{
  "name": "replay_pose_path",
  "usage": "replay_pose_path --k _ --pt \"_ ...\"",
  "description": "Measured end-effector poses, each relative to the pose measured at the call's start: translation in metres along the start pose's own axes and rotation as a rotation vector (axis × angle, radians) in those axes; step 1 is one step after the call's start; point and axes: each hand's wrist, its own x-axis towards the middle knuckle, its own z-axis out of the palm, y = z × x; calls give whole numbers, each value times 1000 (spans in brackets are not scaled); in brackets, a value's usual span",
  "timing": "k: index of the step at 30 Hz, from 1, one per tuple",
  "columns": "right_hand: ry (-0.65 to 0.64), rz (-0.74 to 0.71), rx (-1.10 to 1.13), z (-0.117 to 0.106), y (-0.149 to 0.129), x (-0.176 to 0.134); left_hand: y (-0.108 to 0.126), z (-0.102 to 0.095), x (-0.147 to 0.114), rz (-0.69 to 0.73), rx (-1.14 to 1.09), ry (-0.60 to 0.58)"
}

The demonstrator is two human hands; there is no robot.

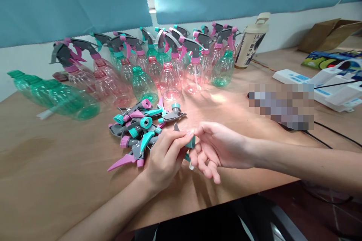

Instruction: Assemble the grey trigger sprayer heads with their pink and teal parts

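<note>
My left hand (166,156) grips a grey spray trigger head with a teal collar (190,144) over the wooden table (56,173). My right hand (210,148) meets it from the right, thumb and forefinger pinching the same head, the other fingers spread below. A short clear tube end pokes out under the head. Just left of my hands lies a pile of loose trigger heads (141,126) in grey, teal and pink. Behind the pile stand open pink bottles (169,83) and a green bottle (143,84).
Several capped spray bottles (195,64) line the back by the wall. Green bottles (65,99) lie on their sides at left. A beige shaker cup (251,45), a white power strip (316,84) with black cables, and cardboard (328,34) occupy the right.
</note>
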Motion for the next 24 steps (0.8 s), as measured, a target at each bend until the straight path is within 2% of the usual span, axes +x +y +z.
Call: replay_pose_path --k 5,7,11,15,20,24 --pt "-187 40 -59 -8 -1 3 -1 0 1 -32 -11 58" --pt "-221 29 -95 -11 -1 4 0 0 1 -38 -29 59" --pt "-169 -36 -111 -15 2 6 1 1 0 -11 -47 13" --pt "-158 -11 -68 -14 7 8 -1 1 -1 17 -27 -1" --pt "-60 -31 21 -10 7 9 -2 1 1 -9 -39 -11" --pt "-116 17 -40 -16 2 5 2 0 4 -57 -73 -37"
